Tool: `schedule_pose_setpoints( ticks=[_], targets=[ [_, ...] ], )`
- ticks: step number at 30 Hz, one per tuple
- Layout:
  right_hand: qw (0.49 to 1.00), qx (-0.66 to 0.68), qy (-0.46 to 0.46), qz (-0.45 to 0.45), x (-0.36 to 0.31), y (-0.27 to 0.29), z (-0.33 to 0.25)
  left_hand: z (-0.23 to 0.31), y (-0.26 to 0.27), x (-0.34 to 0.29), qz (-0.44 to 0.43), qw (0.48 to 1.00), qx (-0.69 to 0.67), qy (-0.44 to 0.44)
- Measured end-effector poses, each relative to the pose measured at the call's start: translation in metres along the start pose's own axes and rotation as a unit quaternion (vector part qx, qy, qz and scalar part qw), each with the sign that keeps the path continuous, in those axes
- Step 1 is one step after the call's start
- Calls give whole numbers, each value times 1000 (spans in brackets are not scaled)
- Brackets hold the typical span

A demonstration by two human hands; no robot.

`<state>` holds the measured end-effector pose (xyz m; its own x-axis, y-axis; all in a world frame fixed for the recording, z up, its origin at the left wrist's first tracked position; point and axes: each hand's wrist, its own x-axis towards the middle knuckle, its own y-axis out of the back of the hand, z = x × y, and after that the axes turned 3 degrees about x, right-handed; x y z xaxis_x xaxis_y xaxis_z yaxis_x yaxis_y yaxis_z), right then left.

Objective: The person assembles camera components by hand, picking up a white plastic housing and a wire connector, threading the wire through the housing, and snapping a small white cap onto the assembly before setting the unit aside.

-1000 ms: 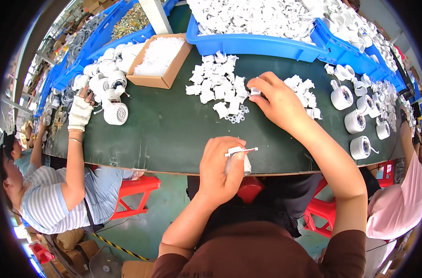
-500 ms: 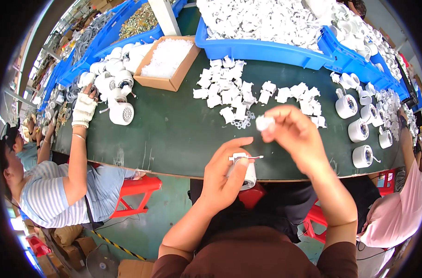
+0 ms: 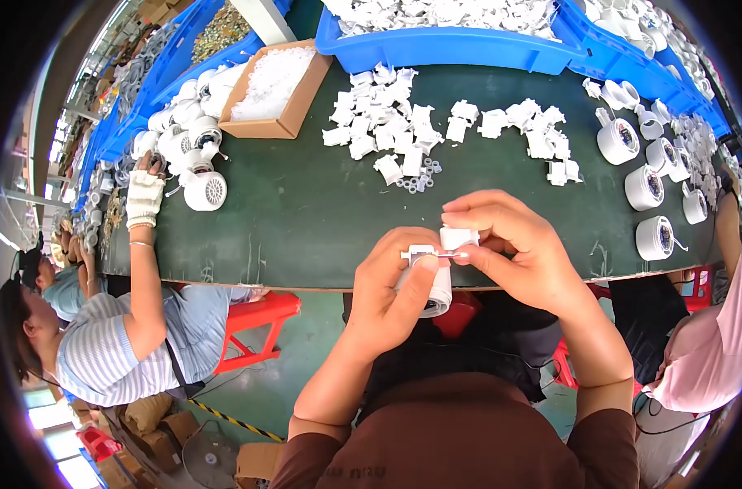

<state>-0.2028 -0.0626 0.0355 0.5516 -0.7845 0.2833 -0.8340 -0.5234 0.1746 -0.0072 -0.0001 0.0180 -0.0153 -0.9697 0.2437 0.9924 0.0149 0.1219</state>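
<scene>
Left hand (image 3: 391,289): wrapped around a white cylindrical plastic housing (image 3: 438,300), thumb on top, by a small white plastic fitting (image 3: 420,250). Firm hold, housing at the near edge of the dark green tabletop (image 3: 306,216), its open end tipped toward 5 o'clock. Right hand (image 3: 526,257): pinching a small white plastic bracket (image 3: 459,237) between thumb and fingers, just past a thin lead (image 3: 451,255) that runs from the fitting toward 3 o'clock. Can't tell if bracket touches lead; thumb covers that bit.

Clock is from the hands, 12 = far side of table.

Just before 12: little heap of small translucent plastic rings (image 3: 420,182). 11: bigger loose pile of white plastic brackets (image 3: 379,122), right up beside the rings. 1: smaller scatter of similar white pieces (image 3: 542,134). 12, beyond the piles: long blue plastic bin (image 3: 452,50), heaped with white parts.

Between 10 and 11: open brown cardboard box (image 3: 296,102) of whitish translucent bits. Between 9 and 10: white round unit with a slotted grille (image 3: 206,192), then a co-worker's hand in a white fingerless knit glove (image 3: 145,200) on the parts beyond. 2 to 3: several white round housings with dark insides (image 3: 644,187), stood apart on the table.
</scene>
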Motion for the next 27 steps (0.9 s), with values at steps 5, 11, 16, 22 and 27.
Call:
schedule_pose_setpoints(
  ticks=[5,11,16,22,27],
  targets=[
    [998,-7,-58,-14,-3,1,-2,3,1,-3,-6,999,-6,31],
    [968,209,-131,37,-15,-18,-12,-2,1,0,116,951,273,-90],
    [984,137,-75,90,-12,-44,-5,2,-9,1,120,932,322,-119],
    [986,123,-50,105,-10,-55,-3,0,-5,-2,110,932,328,-109],
    [980,58,-33,186,-15,-74,2,-6,-4,-3,113,936,300,-143]
  ],
)
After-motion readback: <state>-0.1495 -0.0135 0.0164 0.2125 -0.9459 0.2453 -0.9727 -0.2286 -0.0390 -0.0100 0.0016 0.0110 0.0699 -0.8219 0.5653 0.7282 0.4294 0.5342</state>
